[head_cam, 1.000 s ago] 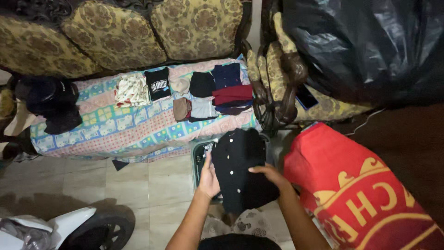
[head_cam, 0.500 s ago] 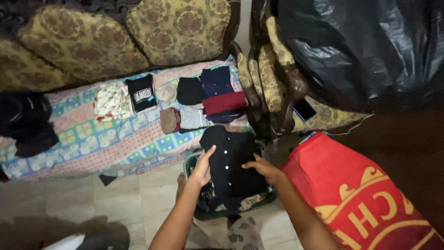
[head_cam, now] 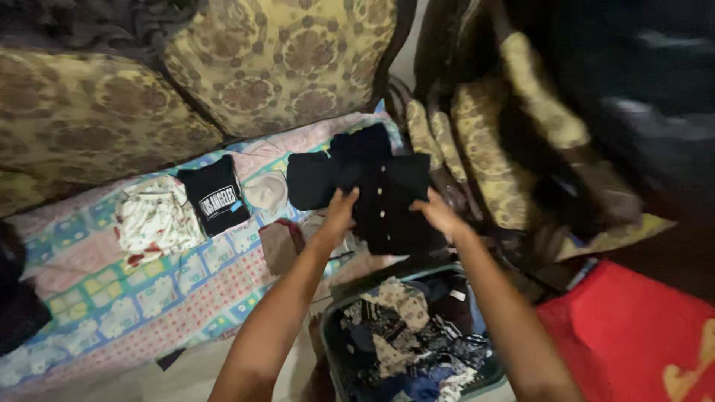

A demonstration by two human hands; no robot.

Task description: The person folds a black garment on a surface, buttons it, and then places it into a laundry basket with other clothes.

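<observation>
My left hand [head_cam: 339,208] and my right hand [head_cam: 438,214] grip the two sides of a folded black buttoned shirt [head_cam: 387,201], held out over the sofa seat. It covers the folded pile that lies at the right end of the patterned quilt [head_cam: 134,298]. Beside it lie a folded black garment [head_cam: 309,179], a black printed T-shirt [head_cam: 216,195], a white floral garment [head_cam: 155,219], a pale cap-like piece [head_cam: 267,190] and a brown folded piece [head_cam: 279,244]. Below my arms stands a basket [head_cam: 333,350] full of crumpled clothes.
Gold patterned sofa cushions [head_cam: 283,59] back the seat. An armchair [head_cam: 477,149] with the same fabric stands to the right, a dark bag blurred above it. A red cloth [head_cam: 640,335] lies at the lower right. A dark heap [head_cam: 15,298] sits at the quilt's left edge.
Both hands lifted the black shirt up from over the basket and carried it forward onto the sofa seat. The view moved closer to the sofa.
</observation>
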